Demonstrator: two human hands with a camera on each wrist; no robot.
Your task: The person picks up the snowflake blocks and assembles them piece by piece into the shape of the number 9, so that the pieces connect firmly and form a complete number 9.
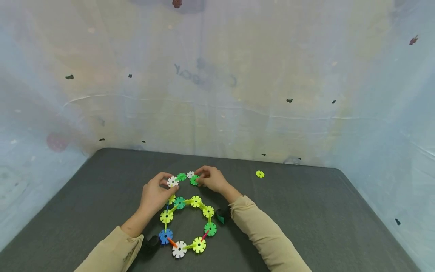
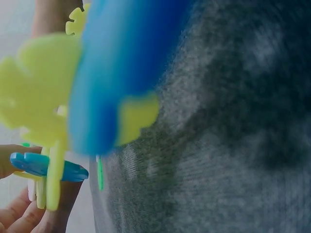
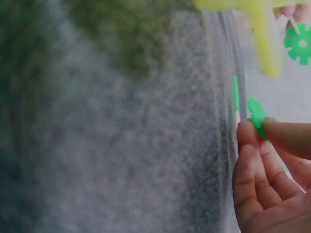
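My left hand pinches a white notched disc between thumb and fingers at the upper left of a chain of plastic snowflake discs. A green disc sits right beside the white one. In my right hand a green notched disc is pinched; the right wrist view shows this green disc edge-on between thumb and forefinger. Another white disc is right behind it. Below the hands lies a ring of joined discs, including a blue disc and a yellow disc.
A single yellow disc lies apart near the back of the dark table. Black wrist straps show at both sleeves. A pale curtain hangs behind and on both sides.
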